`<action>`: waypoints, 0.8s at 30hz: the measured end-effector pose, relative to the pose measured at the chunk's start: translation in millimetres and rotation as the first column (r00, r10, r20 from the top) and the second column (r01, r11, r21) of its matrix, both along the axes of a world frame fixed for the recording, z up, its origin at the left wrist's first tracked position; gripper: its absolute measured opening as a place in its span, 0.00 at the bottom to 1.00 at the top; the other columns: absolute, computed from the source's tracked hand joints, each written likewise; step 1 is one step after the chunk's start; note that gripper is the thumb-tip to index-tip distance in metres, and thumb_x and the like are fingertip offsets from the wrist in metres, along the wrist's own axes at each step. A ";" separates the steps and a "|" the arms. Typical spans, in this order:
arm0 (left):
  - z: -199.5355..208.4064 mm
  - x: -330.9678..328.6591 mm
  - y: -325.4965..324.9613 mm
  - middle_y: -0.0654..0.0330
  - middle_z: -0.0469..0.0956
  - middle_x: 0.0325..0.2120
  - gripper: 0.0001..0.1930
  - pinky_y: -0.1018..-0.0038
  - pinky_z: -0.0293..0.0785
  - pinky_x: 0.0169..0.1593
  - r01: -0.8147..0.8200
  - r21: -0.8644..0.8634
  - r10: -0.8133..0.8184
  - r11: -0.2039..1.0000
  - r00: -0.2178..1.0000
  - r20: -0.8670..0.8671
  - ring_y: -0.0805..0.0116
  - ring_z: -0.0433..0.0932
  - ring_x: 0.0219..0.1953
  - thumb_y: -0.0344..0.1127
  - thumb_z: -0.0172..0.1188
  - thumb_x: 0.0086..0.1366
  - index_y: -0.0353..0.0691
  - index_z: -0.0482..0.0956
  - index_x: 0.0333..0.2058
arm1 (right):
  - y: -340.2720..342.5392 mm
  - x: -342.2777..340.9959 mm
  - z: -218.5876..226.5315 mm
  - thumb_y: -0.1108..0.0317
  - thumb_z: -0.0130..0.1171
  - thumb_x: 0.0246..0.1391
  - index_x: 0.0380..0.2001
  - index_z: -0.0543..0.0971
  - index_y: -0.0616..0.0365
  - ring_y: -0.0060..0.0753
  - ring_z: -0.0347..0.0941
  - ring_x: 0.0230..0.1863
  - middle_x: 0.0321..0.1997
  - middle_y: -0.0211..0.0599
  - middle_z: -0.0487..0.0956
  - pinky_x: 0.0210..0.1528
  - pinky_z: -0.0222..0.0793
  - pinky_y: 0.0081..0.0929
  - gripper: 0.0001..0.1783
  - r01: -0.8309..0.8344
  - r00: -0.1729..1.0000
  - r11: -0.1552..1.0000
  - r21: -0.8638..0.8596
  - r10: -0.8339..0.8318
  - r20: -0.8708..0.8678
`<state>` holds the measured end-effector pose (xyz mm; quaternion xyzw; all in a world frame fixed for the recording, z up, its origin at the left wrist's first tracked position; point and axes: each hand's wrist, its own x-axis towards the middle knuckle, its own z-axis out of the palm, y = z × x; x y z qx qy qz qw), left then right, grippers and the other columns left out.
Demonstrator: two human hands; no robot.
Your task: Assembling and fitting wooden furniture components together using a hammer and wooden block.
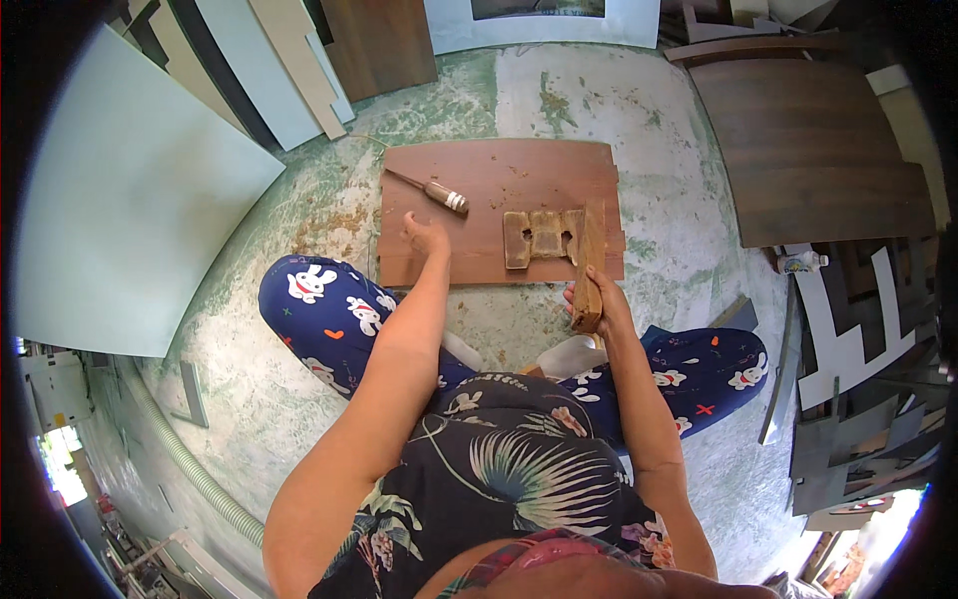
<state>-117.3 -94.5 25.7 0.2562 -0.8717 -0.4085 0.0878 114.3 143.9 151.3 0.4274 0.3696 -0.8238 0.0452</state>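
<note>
A reddish-brown board (469,255) lies flat on the floor in front of my crossed legs. My right hand (607,301) is closed around the near end of a thick wooden bar (590,255). Against the bar's left side is a flat, notched wooden piece (546,233) with dark holes; whether the two are joined I cannot tell. My left hand (427,236) hovers over or rests on the board's left part, fingers apart, with nothing visible in it. Beyond it lies a chisel-like tool (445,196) with a brown handle, its thin shaft pointing to the far left.
Wood chips are scattered over the board and the worn green-white floor (329,190). A large pale panel (130,200) leans at the left. Dark brown panels (808,150) stand at the right, above stacked offcuts (868,419). A ribbed hose (190,459) runs along the lower left.
</note>
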 end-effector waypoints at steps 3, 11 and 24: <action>-7.2 23.1 13.1 0.45 0.64 0.56 0.26 0.56 0.67 0.55 0.178 -0.047 -0.172 0.983 0.979 0.112 0.46 0.68 0.55 0.33 0.63 0.55 0.47 0.70 0.55 | 3.0 9.0 -3.6 0.57 0.57 0.58 0.48 0.63 0.58 0.39 0.78 0.30 0.33 0.44 0.74 0.25 0.80 0.37 0.23 0.031 0.999 0.999 0.015 -0.031 0.015; -1.9 2.1 40.1 0.47 0.60 0.59 0.29 0.57 0.67 0.58 0.315 -0.070 -0.303 0.947 0.942 0.144 0.47 0.66 0.58 0.33 0.62 0.55 0.52 0.70 0.57 | -4.3 9.2 -1.0 0.57 0.57 0.57 0.52 0.62 0.55 0.40 0.78 0.32 0.37 0.45 0.73 0.27 0.79 0.37 0.25 0.021 1.000 0.999 0.026 -0.022 0.012; -3.1 -148.8 61.3 0.46 0.50 0.68 0.33 0.52 0.56 0.65 0.765 -0.485 -0.748 0.425 0.598 0.288 0.43 0.56 0.66 0.28 0.53 0.62 0.47 0.57 0.66 | -21.5 -1.3 17.8 0.61 0.50 0.62 0.56 0.61 0.55 0.37 0.78 0.34 0.40 0.44 0.75 0.28 0.80 0.33 0.22 0.016 0.995 0.995 0.098 -0.025 0.093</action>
